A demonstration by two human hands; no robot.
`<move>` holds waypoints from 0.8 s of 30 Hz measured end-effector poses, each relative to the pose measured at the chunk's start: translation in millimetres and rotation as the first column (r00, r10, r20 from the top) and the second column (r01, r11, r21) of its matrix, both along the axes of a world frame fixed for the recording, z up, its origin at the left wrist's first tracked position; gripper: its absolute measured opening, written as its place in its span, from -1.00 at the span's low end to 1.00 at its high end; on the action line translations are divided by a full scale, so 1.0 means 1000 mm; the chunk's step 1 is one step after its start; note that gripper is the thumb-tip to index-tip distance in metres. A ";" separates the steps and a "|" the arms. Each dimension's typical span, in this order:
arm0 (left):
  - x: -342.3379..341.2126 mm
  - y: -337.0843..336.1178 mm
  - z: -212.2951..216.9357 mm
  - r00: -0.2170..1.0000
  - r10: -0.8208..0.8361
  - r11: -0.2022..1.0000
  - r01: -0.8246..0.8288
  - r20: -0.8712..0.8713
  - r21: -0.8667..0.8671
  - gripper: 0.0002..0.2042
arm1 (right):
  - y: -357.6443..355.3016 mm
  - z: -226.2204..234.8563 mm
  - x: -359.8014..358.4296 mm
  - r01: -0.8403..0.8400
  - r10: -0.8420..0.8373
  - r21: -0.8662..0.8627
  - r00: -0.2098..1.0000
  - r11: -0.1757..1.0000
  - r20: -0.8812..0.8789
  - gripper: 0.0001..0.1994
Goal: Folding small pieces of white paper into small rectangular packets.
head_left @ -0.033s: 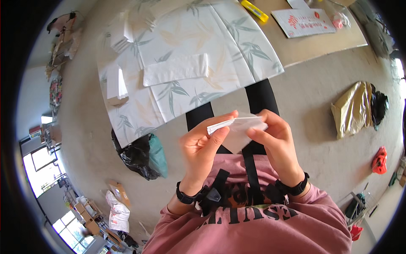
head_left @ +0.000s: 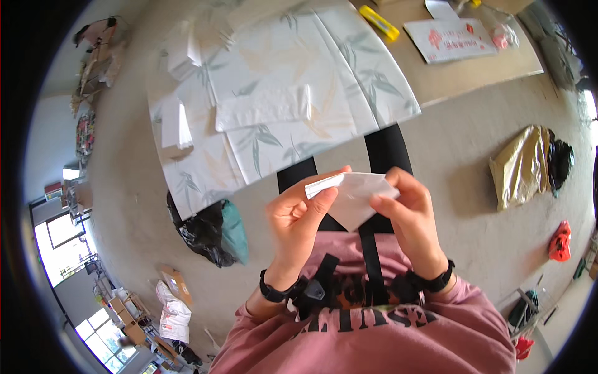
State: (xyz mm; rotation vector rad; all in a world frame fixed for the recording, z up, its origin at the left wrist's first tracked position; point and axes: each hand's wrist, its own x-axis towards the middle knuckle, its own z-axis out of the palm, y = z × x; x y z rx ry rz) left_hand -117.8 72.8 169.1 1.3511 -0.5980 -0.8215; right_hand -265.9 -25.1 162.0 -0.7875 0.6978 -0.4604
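Up close to the chest, both hands hold one small white paper [head_left: 355,196] in the air, above the lap and just short of the near edge of the table [head_left: 473,75]. The left hand [head_left: 299,221] is closed on the paper's left end, thumb on top and fingers curled beneath, so the folded edge there stays pressed flat and pokes out past the thumb. The right hand [head_left: 408,215] pinches the right end the same way, thumb over and fingers under, which keeps the sheet taut between the two grips; its lower part hangs down to a point between the hands. Held this high and near, the paper sits right under the eyes, where fine creases are easy to judge. On the table, a cloth [head_left: 280,106] with a pale leaf print covers the left part and drapes over the near edge, giving a clean surface for white pieces: a flat white sheet [head_left: 265,106] lies at its middle, and a small folded piece [head_left: 176,128] stands toward its left edge. Right of the cloth, on bare tabletop, a yellow tool [head_left: 381,23] and a printed card [head_left: 458,38] lie at the far side. Below the table's left corner a black bag [head_left: 202,234] slumps on the floor, and off to the table's right a gold bag [head_left: 520,165] rests there too.
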 end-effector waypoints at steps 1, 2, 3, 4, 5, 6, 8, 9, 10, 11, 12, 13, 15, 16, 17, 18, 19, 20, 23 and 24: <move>0.006 -0.005 0.003 1.000 0.009 1.000 -0.008 0.025 -0.015 -0.79 | -0.001 -0.001 -0.002 0.049 -0.049 0.023 0.999 0.999 0.022 -0.87; 0.015 -0.011 0.009 1.000 0.028 0.999 -0.028 0.011 0.031 -0.79 | -0.004 0.000 0.002 0.128 -0.131 0.053 0.990 0.990 0.061 -0.90; 0.022 -0.018 0.014 0.999 0.039 0.996 -0.038 -0.018 0.075 -0.79 | -0.009 0.000 -0.002 0.128 -0.130 0.037 0.989 0.991 0.076 -0.90; 0.035 -0.027 0.024 0.999 0.042 0.985 -0.037 -0.023 0.171 -0.79 | -0.015 -0.004 -0.007 0.181 -0.188 0.075 0.977 0.981 0.099 -0.90; 0.054 -0.035 0.026 0.999 0.050 0.988 -0.047 -0.020 0.149 -0.79 | -0.021 -0.008 -0.012 0.233 -0.246 0.114 0.962 0.966 0.120 -0.90; 0.076 -0.042 0.025 0.995 0.094 0.993 -0.092 -0.019 0.077 -0.79 | -0.027 -0.014 -0.017 0.254 -0.268 0.117 0.954 0.960 0.131 -0.91; 0.122 -0.065 0.029 0.975 0.220 0.974 -0.220 -0.021 -0.047 -0.79 | -0.037 -0.027 -0.029 0.295 -0.307 0.105 0.943 0.950 0.124 -0.89; 0.143 -0.080 0.037 0.953 0.302 0.948 -0.302 -0.020 -0.100 -0.78 | -0.041 -0.026 -0.031 0.316 -0.326 0.105 0.940 0.943 0.098 -0.89; 0.166 -0.091 0.047 0.928 0.370 0.922 -0.360 0.048 -0.144 -0.78 | -0.044 -0.030 -0.032 0.314 -0.325 0.114 0.941 0.943 0.093 -0.89; 0.187 -0.102 0.055 0.893 0.437 0.891 -0.412 0.111 -0.191 -0.77 | -0.046 -0.035 -0.033 0.312 -0.323 0.123 0.943 0.942 0.085 -0.88; 0.208 -0.117 0.056 0.892 0.437 0.890 -0.409 0.118 -0.200 -0.77 | -0.050 -0.038 -0.034 0.311 -0.323 0.121 0.941 0.943 0.097 -0.88; 0.229 -0.130 0.057 0.839 0.479 0.873 -0.425 0.259 -0.237 -0.76 | -0.052 -0.040 -0.035 0.335 -0.345 0.134 0.937 0.933 0.058 -0.88; 0.265 -0.168 0.038 0.774 0.504 0.862 -0.427 0.383 -0.273 -0.75 | -0.057 -0.049 -0.038 0.372 -0.378 0.143 0.926 0.917 0.011 -0.88; 0.282 -0.184 0.031 0.752 0.504 0.863 -0.423 0.426 -0.276 -0.76 | -0.059 -0.050 -0.039 0.389 -0.392 0.152 0.920 0.908 -0.014 -0.88; 0.297 -0.202 0.023 0.730 0.504 0.863 -0.418 0.461 -0.282 -0.77 | -0.062 -0.053 -0.039 0.409 -0.407 0.153 0.912 0.900 -0.040 -0.88; 0.307 -0.221 0.013 0.700 0.518 0.855 -0.430 0.491 -0.290 -0.78 | -0.065 -0.056 -0.039 0.414 -0.414 0.161 0.910 0.896 -0.039 -0.87; 0.314 -0.242 -0.004 0.677 0.527 0.849 -0.439 0.513 -0.293 -0.78 | -0.068 -0.059 -0.037 0.418 -0.418 0.161 0.908 0.894 -0.039 -0.87; 0.322 -0.262 -0.022 0.632 0.537 0.842 -0.437 0.559 -0.316 -0.79 | -0.070 -0.060 -0.035 0.432 -0.429 0.156 0.901 0.888 -0.055 -0.87; 0.321 -0.316 -0.085 0.571 0.489 0.862 -0.432 0.660 -0.265 -0.77 | -0.074 -0.069 -0.033 0.443 -0.431 0.165 0.896 0.881 -0.104 -0.83; 0.306 -0.336 -0.104 0.598 0.490 0.868 -0.406 0.635 -0.287 -0.73 | -0.075 -0.072 -0.035 0.452 -0.438 0.172 0.892 0.875 -0.116 -0.83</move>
